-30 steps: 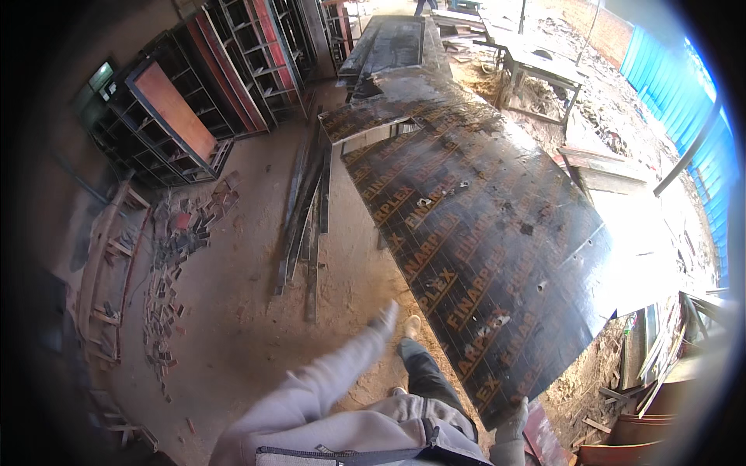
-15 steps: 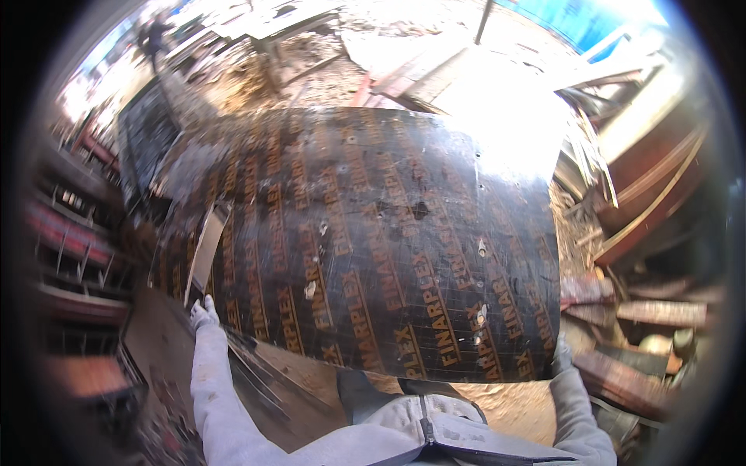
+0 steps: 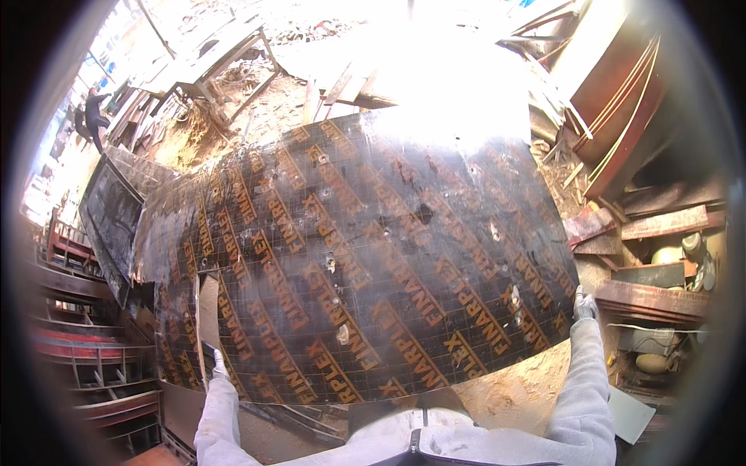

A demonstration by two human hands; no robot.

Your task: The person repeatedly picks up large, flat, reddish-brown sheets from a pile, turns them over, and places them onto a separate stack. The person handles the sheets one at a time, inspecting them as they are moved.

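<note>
A large dark film-faced plywood sheet (image 3: pixel 365 225) with rows of orange lettering stretches in front of me, scuffed and dotted with pale chips and holes. Near its left end runs a narrow cutout (image 3: pixel 209 311), where the brown ground shows through. My left hand (image 3: pixel 220 365) grips the sheet at the near end of this cutout, its fingers partly hidden. At the right edge, near the close corner, my right hand (image 3: pixel 584 304) is closed on the same sheet, with the fingers underneath out of sight.
Stacked metal-framed panels (image 3: pixel 101 334) stand on the left, with another dark panel (image 3: pixel 113 221) beyond them. Curved reddish boards (image 3: pixel 622 101) and timber offcuts (image 3: pixel 660 299) lie on the right. A person (image 3: pixel 95 116) is far off at the left. Glare washes out the far side.
The view has shifted, and the sheet now lies turned, its right end farther from me. My right hand appears higher in view and my left hand lower, both still on the sheet.
</note>
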